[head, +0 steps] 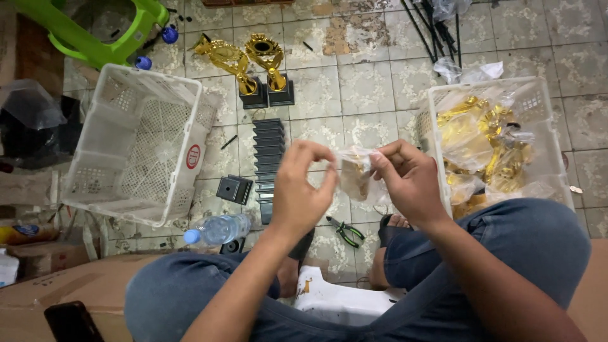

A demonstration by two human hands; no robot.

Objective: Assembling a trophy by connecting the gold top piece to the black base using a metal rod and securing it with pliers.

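Both hands pinched one clear bag (356,174) between them, left hand (303,187) at its left edge, right hand (408,180) at its right, equally near.

Glossy gold trophies (253,63), clear plastic bag (354,174)

The clear bag (356,172) blurs its gold contents; the green stool (88,31) is cropped.

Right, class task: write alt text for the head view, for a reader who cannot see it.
Both hands, left hand and right hand, hold a small clear plastic bag above a tiled floor. An empty white basket sits left, a basket of gold parts right, two gold trophies beyond.
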